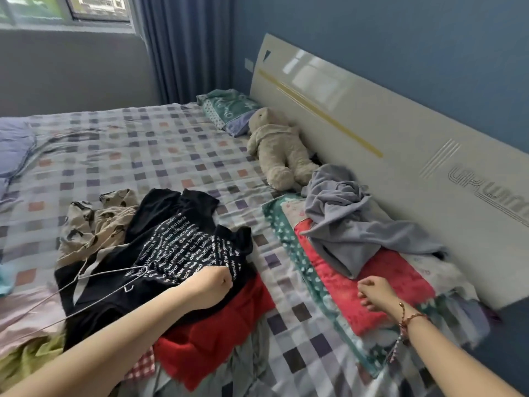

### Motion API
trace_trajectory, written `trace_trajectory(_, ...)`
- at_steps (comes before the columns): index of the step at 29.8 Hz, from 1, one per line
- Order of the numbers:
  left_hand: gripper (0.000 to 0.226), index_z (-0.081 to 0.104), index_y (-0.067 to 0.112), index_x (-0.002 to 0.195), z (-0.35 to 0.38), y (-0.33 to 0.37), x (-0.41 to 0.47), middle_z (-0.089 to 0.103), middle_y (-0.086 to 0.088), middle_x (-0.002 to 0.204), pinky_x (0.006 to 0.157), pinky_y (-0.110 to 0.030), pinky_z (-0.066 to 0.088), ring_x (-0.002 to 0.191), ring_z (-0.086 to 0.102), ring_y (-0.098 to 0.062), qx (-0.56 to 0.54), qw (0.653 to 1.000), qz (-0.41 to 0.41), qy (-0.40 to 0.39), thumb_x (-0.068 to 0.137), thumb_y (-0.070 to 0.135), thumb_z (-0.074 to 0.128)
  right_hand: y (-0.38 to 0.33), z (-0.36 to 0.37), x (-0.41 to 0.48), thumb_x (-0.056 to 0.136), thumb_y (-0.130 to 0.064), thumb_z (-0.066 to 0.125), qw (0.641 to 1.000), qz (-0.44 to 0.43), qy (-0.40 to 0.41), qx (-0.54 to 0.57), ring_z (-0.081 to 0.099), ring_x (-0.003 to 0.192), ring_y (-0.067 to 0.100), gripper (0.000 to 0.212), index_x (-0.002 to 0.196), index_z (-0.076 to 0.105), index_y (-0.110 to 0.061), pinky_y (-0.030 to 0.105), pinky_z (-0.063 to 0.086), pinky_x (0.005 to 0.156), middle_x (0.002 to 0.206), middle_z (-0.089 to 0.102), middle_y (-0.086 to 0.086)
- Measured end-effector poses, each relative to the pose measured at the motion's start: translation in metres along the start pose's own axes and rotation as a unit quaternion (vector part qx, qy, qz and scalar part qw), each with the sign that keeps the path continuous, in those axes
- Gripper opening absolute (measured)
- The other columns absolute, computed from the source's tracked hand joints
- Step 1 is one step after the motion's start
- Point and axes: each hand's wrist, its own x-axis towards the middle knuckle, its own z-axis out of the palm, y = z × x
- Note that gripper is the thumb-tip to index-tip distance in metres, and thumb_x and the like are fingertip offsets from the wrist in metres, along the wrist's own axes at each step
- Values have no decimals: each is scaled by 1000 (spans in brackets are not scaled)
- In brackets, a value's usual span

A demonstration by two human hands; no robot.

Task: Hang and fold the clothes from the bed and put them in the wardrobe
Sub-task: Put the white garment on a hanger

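Hands over the bed (143, 144)
Left hand (213, 280) grips shirt (171, 239), centre; right hand (375, 292) loosely curled, holding nothing, lower right.

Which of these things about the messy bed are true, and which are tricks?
1. The left hand grips the black T-shirt. True.
2. The wire hanger is in the right hand. False: it lies on the black T-shirt, and the right hand holds nothing.
3. The plush toy lies beside the headboard. True.
4. The grey garment is neatly folded. False: it lies crumpled.
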Motion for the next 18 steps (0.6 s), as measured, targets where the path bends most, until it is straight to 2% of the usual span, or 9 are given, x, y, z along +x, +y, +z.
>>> trace_trajectory(3, 30, 61, 1, 90, 5, 37, 20, 65, -13, 97, 79, -30, 45, 88, 57, -26, -28, 999, 22, 0, 87, 21, 39, 3, -9, 10, 91, 3, 42, 1000, -1, 5, 22, 37, 30, 7, 18, 78, 51, -6, 12, 25, 30, 60, 46, 9)
trace_trajectory(5, 25, 60, -2, 87, 9, 57, 41, 65, -16, 96, 79, -34, 47, 90, 59, -30, -35, 999, 33, -7, 89, 16, 42, -3, -8, 24, 91, 2, 46, 999, -13, 8, 29, 44, 39, 12, 11, 86, 54, -3, 15, 30, 33, 64, 49, 9)
trace_trajectory(6, 22, 59, 0, 81, 13, 64, 53, 64, -16, 91, 76, -34, 46, 88, 58, -30, -31, 999, 39, -8, 90, 13, 43, -7, -4, 36, 89, 1, 50, 999, -31, 15, 5, 51, 51, 19, 9, 93, 58, -1, 19, 37, 40, 70, 52, 8)
trace_trajectory(8, 26, 49, 11, 66, 22, 73, 70, 57, -13, 78, 68, -33, 40, 75, 51, -27, -18, 999, 43, -10, 92, 11, 43, -16, 8, 56, 86, -3, 57, 994, -79, 24, -71, 61, 85, 30, 20, 105, 62, 2, 29, 46, 69, 86, 59, 10)
trace_trajectory(10, 25, 44, 16, 65, 31, 74, 86, 58, -13, 78, 67, -34, 40, 73, 51, -26, -8, 999, 41, -13, 90, 11, 43, -24, 22, 73, 87, -7, 56, 984, -109, 19, -141, 55, 110, 32, 30, 117, 57, -2, 31, 41, 89, 109, 60, 15)
trace_trajectory(12, 18, 52, 13, 74, 38, 74, 104, 64, -14, 88, 70, -31, 42, 80, 56, -28, -11, 999, 24, -26, 90, 12, 44, -29, 28, 93, 90, -10, 51, 972, -135, 29, -189, 45, 123, 33, 43, 132, 44, -6, 35, 37, 99, 132, 50, 18)
trace_trajectory(14, 20, 60, 4, 84, 39, 73, 122, 64, -14, 90, 71, -29, 41, 80, 55, -26, -16, 999, 15, -34, 91, 12, 43, -37, 30, 110, 93, -12, 45, 961, -153, 30, -228, 40, 128, 32, 55, 144, 26, -10, 39, 36, 102, 144, 39, 15)
trace_trajectory(16, 22, 63, 5, 90, 35, 73, 143, 64, -12, 96, 78, -29, 43, 90, 59, -28, -20, 999, 7, -36, 92, 13, 42, -49, 36, 128, 96, -14, 43, 956, -157, 1, -248, 42, 127, 33, 60, 148, 15, -14, 38, 37, 98, 146, 37, 14)
trace_trajectory(18, 24, 65, 8, 98, 31, 75, 157, 66, -8, 105, 84, -28, 42, 101, 60, -25, -33, 999, -1, -31, 93, 13, 43, -66, 46, 137, 97, -18, 44, 960, -179, -22, -216, 47, 121, 35, 55, 147, 23, -15, 36, 39, 94, 136, 45, 20)
